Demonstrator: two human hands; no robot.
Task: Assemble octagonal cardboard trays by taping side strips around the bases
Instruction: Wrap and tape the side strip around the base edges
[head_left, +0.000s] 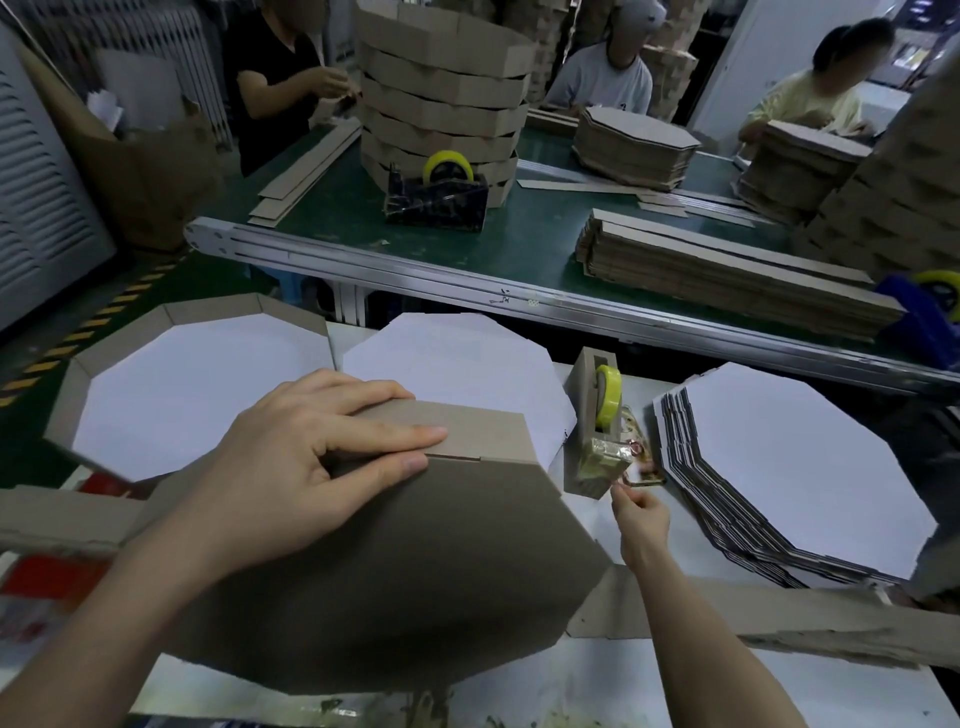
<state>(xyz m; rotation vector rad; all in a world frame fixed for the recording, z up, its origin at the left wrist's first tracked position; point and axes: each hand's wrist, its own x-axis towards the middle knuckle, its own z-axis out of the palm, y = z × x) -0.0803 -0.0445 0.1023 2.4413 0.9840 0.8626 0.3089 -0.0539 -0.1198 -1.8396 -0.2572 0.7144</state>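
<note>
A brown octagonal base (395, 571) lies upside down in front of me, tilted, with a brown side strip (467, 428) standing along its far edge. My left hand (311, 457) lies flat across that joint, fingers straight and pressing the strip against the base. My right hand (641, 514) reaches to the cardboard tape dispenser (592, 441) with its yellow roll (609, 395) and pinches the tape end at the cutter. A loose side strip (753, 618) runs under my right forearm.
An assembled tray (67, 384) with white inside sits at the left, a white octagonal base (457, 364) behind my work, a stack of bases (779, 467) at the right. Beyond is a green conveyor (530, 244) with strip piles, a tray tower (441, 88), another dispenser and three people.
</note>
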